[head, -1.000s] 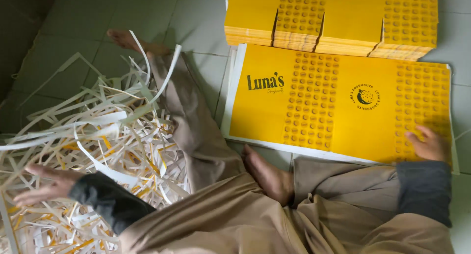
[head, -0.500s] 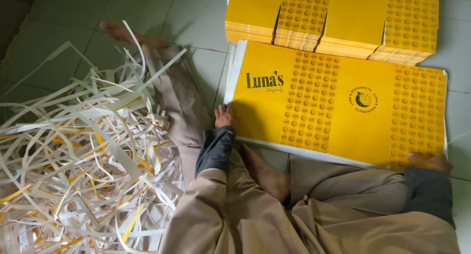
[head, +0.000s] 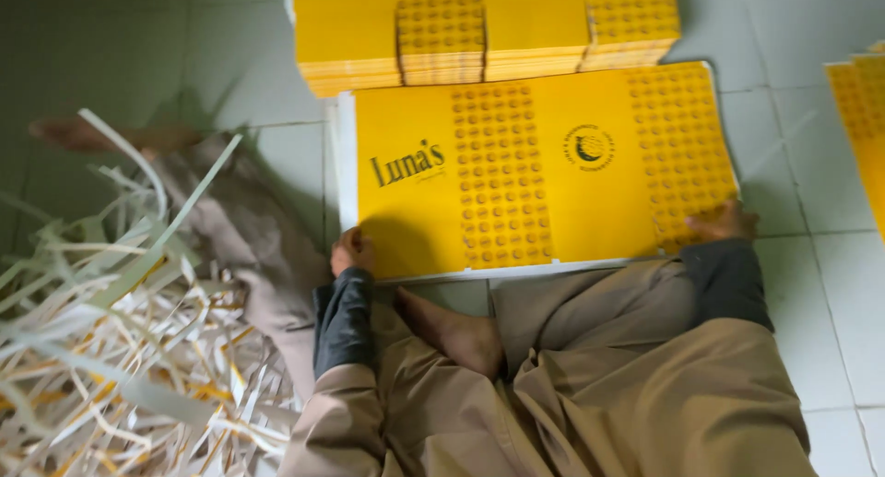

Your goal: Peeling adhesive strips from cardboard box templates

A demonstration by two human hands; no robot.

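- Head view shows the left hand (head: 352, 252) curled on the near left corner of the top yellow sheet (head: 539, 168), the right hand (head: 721, 223) pressed on its near right corner; whether either truly pinches the edge I cannot tell.
- That sheet lies on the tiled floor (head: 830, 283), just before the knees; an uneven pull could crease it or drag several sheets askew.
- Its far edge touches the stack (head: 484, 30) behind, which a shove might nudge.
- Paper strips (head: 111, 348) at the left could snag the sleeve.
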